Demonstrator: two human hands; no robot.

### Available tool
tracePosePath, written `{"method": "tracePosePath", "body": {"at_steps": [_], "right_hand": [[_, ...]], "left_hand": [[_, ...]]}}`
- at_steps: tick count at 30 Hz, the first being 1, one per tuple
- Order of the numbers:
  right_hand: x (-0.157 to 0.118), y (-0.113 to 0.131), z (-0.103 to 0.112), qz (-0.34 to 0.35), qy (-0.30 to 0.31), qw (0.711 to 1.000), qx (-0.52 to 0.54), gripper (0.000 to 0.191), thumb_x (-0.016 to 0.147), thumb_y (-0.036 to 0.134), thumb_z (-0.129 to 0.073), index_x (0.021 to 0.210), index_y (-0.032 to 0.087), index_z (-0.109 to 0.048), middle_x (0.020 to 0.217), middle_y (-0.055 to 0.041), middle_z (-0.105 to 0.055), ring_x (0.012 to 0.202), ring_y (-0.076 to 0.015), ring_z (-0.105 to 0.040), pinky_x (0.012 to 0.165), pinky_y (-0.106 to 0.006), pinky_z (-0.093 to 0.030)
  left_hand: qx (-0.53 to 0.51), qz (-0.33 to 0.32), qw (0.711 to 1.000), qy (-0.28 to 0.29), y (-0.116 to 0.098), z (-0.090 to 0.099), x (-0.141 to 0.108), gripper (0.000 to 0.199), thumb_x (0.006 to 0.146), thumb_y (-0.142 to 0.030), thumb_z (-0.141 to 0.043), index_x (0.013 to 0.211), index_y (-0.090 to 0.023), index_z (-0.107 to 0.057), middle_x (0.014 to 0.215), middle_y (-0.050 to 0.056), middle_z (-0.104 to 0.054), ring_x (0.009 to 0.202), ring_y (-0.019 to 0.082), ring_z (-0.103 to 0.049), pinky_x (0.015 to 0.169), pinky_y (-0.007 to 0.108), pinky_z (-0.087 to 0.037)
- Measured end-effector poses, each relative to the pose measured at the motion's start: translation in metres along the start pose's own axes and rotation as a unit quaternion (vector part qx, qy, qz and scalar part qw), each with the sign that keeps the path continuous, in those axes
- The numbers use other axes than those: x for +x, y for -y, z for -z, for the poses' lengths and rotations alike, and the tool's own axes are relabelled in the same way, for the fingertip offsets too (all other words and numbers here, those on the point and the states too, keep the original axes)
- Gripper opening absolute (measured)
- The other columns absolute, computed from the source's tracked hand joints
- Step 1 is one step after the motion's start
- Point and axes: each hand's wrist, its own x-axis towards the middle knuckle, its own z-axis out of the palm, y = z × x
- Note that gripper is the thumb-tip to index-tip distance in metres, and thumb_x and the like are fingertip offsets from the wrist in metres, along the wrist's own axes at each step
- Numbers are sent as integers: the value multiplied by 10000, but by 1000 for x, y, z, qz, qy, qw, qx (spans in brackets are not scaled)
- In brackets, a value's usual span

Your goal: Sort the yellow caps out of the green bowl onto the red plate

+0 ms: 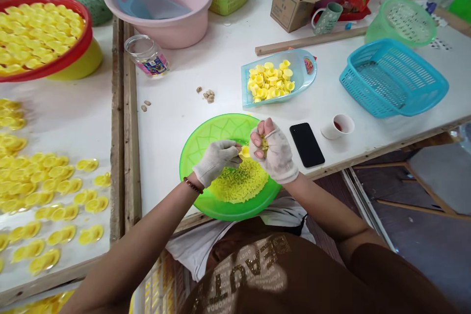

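My left hand (219,159), in a white fingerless glove, pinches a small yellow plastic cup (245,152) over a green basin (195,157). Close beside it, my right hand (274,152), gloved the same way, is curled around a handful of small yellow pellets (264,144). More yellow pellets (241,184) lie heaped in the basin below both hands. Behind the basin, a light blue scoop-shaped tray (303,76) holds many more of the yellow cups (270,81).
A black phone (307,144) and a paper cup (337,126) lie to the right, near a blue basket (397,78). A clear jar (147,56) and a pink tub (162,5) stand at the back left. Yellow pieces (47,176) cover the left table, past a wooden ledge (127,157).
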Motion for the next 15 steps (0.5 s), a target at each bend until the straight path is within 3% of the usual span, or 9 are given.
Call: {"method": "tracePosePath", "body": {"at_steps": [7,15], "right_hand": [[15,-27,-19,96,36,990,-95,475,938,641,-605,762,232,-441,673,58,-521,491,-74,-527,446,-224,-384],[7,-17,-12,51,46,994,-82,457,951,584,-624,757,226,-417,635,79,-461,426,-43,-374,414,-206,-272]], "left_hand": [[-100,17,995,4,8,10,-27,324,671,-298,-786,922,-112,-699,793,58,-708,700,155,-700,666,268,-617],[-85,13,996,-26,9,19,-38,308,696,-290,-769,929,-97,-712,763,79,-727,688,159,-705,649,255,-616]]}}
